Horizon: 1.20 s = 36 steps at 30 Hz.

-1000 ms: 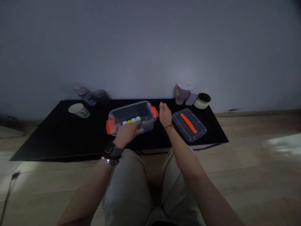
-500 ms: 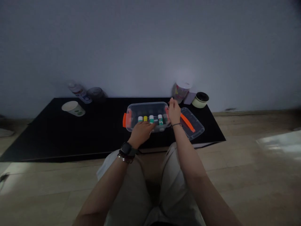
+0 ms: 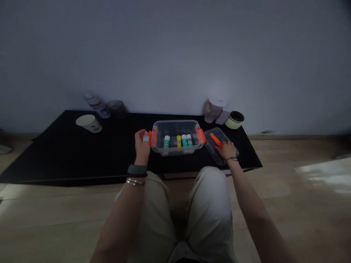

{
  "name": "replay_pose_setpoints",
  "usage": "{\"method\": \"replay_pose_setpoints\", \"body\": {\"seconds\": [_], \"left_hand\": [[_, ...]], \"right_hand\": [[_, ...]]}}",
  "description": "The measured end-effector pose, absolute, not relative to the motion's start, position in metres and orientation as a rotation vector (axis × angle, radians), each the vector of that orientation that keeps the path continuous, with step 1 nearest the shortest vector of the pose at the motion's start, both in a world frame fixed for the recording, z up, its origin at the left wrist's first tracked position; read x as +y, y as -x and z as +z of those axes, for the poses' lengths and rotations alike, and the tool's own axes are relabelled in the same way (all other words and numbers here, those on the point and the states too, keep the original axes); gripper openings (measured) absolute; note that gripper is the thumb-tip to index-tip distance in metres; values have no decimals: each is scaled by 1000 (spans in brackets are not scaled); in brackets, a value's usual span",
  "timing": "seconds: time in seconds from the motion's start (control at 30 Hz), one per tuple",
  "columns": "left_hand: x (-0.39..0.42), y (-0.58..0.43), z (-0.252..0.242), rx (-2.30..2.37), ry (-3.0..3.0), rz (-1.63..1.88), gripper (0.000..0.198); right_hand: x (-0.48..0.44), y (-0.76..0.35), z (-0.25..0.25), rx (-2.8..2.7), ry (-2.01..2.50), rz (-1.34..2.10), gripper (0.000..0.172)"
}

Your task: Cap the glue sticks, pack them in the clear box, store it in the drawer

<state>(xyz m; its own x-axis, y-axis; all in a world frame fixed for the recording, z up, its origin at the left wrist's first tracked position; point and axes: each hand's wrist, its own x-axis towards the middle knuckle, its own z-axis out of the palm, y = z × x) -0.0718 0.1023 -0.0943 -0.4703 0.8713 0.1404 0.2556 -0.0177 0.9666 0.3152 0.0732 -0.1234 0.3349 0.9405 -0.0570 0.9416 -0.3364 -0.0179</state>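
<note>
A clear plastic box (image 3: 175, 149) with orange latches stands near the table's front edge. Inside it lie several glue sticks: two green ones with white caps (image 3: 187, 140) side by side, a yellow one (image 3: 179, 141) beside them, and another green one (image 3: 166, 141) farther left. My left hand (image 3: 142, 147) is closed at the box's left latch; a small white and light-blue patch shows at the thumb, too small to name. My right hand (image 3: 228, 149) is closed on the orange handle (image 3: 216, 140) of the clear lid (image 3: 211, 147), which lies right of the box.
On the black table (image 3: 82, 157) a paper cup (image 3: 90, 123) leans at the left. Behind it are a plastic bottle (image 3: 97, 106) and a dark round container (image 3: 116, 108). Back right stand a patterned cup (image 3: 213, 110), a pale block (image 3: 222, 117) and a cream pot with black lid (image 3: 234, 120).
My left hand has left the box's inside for its left latch. My right hand has moved from the right latch to the lid's handle. The glue sticks inside have shifted.
</note>
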Motion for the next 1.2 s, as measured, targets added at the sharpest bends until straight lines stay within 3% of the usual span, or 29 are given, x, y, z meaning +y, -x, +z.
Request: {"method": "replay_pose_setpoints", "body": {"seconds": [0.3,0.47,0.57,0.77,0.93,1.2], "left_hand": [[112,67,-119,1627,-1182,1353,36],[120,69,-126,1575,-1140,1396,36],[125,67,-129,1524,-1100,1440,36],[126,60,-129,1401,-1080,1452,33],[124,56,-127,1291,-997,1440,35],[123,51,-125,1208,-838,1508,47]], "right_hand": [[75,-327,-122,1870,-2445,33,34],[77,-355,-90,1895,-2827,61,31],[88,-356,-62,2261,-2948,18,29],[122,-290,-21,3166,-2160,-319,26],[137,-230,-19,3053,-1883,-348,27],[130,-191,-30,2829,-1864,-234,22]]}}
